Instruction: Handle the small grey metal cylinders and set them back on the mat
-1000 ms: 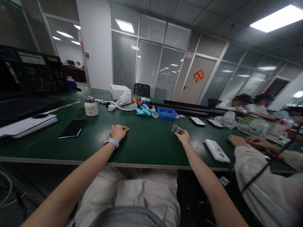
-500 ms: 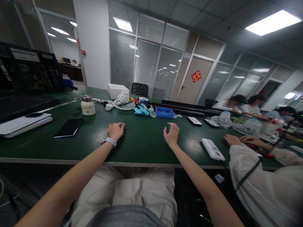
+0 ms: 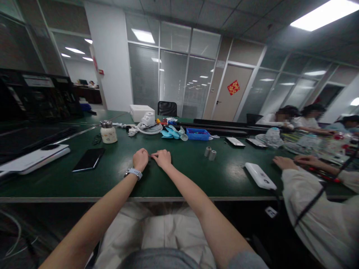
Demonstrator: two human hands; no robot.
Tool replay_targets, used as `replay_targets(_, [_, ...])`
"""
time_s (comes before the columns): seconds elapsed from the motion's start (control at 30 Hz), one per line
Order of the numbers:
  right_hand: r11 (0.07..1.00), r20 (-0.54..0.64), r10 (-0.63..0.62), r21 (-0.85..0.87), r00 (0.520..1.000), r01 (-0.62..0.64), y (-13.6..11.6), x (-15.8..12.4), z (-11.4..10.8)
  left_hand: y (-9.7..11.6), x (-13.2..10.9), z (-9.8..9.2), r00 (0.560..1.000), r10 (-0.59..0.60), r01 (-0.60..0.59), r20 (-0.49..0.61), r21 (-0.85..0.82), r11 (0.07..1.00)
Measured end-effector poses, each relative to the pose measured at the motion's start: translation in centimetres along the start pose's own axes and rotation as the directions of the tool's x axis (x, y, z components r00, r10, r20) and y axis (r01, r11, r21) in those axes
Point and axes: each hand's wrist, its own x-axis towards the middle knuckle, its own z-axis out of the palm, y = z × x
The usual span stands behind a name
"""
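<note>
Person's two bare hands at a green table; the left hand, its wrist banded by a pale watch, rests on the tabletop with fingers curled inward, and what they enclose cannot be told; the right hand lies just beside it, thumb and forefinger drawn together toward the left hand at a small dark piece, the remaining fingers bent close to one another; whether either hand pinches the piece cannot be told, though it sits between the two sets of fingertips. To the right, well apart from both hands, two grey metal cylinders stand upright, near each other. Left: a dark phone, lying flat; beyond it, a cream jar with metal lid, its small printed figures too small to identify. Far side: a white fan guard, light-blue fan blades and a blue tray. Right: a white power bank, bearing dark marks that cannot be read; below the table's near edge, a white tag, similarly illegible; beyond the power bank's right side, a co-worker's hand. Far background: a red diamond sign on a door, its gold characters not clearly legible; far left, a pale label with print too small to read; no brand name can be made out.
</note>
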Motion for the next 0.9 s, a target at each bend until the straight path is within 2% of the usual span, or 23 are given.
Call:
replay_targets(0.07, [0.999, 0.016, -0.014, -0.031, 1.000, 0.014, 0.2, -0.4, -0.6, 0.0, 0.0, 0.0, 1.000, -0.002, 0.002, -0.001, 0.007, 1.000])
replay_targets(0.17, [0.991, 0.010, -0.106, -0.087, 0.994, 0.106, 1.5, -1.5, -2.0, -0.1, 0.0, 0.0, 1.000, 0.005, -0.005, 0.001, 0.001, 1.000])
replay_targets(0.27, [0.966, -0.030, -0.209, -0.161, 0.978, 0.201, 4.4, -3.0, -4.4, -0.2, 0.0, 0.1, 1.000, 0.009, -0.009, 0.002, -0.016, 1.000])
replay_targets(0.33, [0.958, -0.085, -0.217, -0.207, 0.972, 0.196, 7.4, -4.1, -6.7, -0.2, 0.0, 0.2, 1.000, 0.013, -0.013, 0.007, -0.023, 1.000])
replay_targets(0.4, [0.966, -0.189, -0.144, -0.240, 0.971, 0.096, 11.0, -5.2, -9.2, -0.2, 0.0, 0.3, 1.000, 0.014, -0.014, 0.014, -0.023, 1.000])
replay_targets(0.47, [0.964, -0.336, 0.009, -0.249, 0.942, -0.098, 14.5, -6.1, -11.6, 0.0, 0.0, 0.2, 1.000, 0.017, -0.017, 0.023, -0.020, 1.000])
replay_targets(0.5, [0.947, -0.413, 0.110, -0.233, 0.904, -0.221, 16.1, -6.6, -12.7, 0.0, 0.0, 0.2, 0.999, 0.018, -0.018, 0.026, -0.019, 1.000])
replay_targets(0.57, [0.879, -0.527, 0.296, -0.176, 0.797, -0.443, 18.6, -7.5, -14.1, 0.1, -0.1, 0.1, 0.999, 0.016, -0.016, 0.028, -0.019, 1.000])
replay_targets(0.63, [0.802, -0.553, 0.436, -0.120, 0.711, -0.585, 20.0, -8.1, -14.8, 0.2, -0.2, 0.0, 1.000, 0.012, -0.011, 0.025, -0.024, 1.000])
replay_targets(0.73, [0.737, -0.501, 0.555, -0.074, 0.664, -0.672, 20.5, -8.6, -14.7, 0.3, -0.2, 0.0, 1.000, 0.009, -0.008, 0.023, -0.027, 1.000])
replay_targets(0.9, [0.711, -0.480, 0.595, -0.058, 0.644, -0.701, 19.9, -8.5, -14.5, 0.2, -0.2, -0.1, 0.999, 0.028, -0.027, 0.034, -0.019, 0.999])
